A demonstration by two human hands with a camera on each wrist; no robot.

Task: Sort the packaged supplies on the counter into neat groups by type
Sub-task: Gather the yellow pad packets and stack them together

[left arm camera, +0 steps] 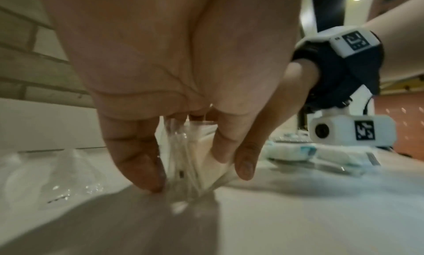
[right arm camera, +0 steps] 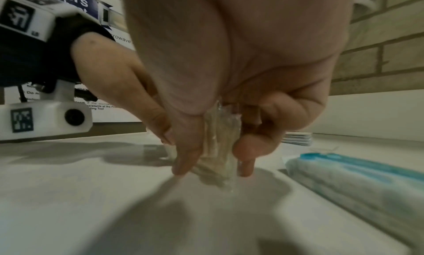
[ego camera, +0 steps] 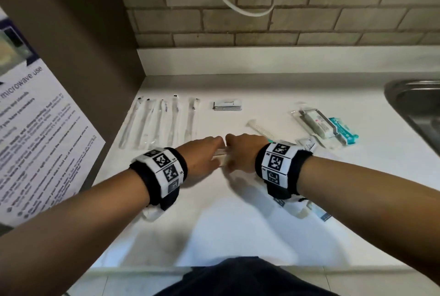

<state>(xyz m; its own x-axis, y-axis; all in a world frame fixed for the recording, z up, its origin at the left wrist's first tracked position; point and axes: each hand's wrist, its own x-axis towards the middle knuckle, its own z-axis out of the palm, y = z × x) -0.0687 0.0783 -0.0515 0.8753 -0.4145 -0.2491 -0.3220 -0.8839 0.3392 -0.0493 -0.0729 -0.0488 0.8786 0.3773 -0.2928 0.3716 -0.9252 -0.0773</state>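
I have a small bundle of clear packets (left arm camera: 183, 161) standing on edge on the bench (ego camera: 238, 224), just right of the laid-out row of long packets (ego camera: 162, 122). My left hand (ego camera: 202, 155) and right hand (ego camera: 242, 153) each pinch it, both grips clamped on the bundle. Best, I judge, to tap the edges level on the bench, then lay it flat beside that row, clear of the blue packets (ego camera: 340, 129).

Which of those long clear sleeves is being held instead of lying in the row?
The clear sleeve pinched between the left hand and right hand; the other clear sleeves lie side by side by the cabinet.
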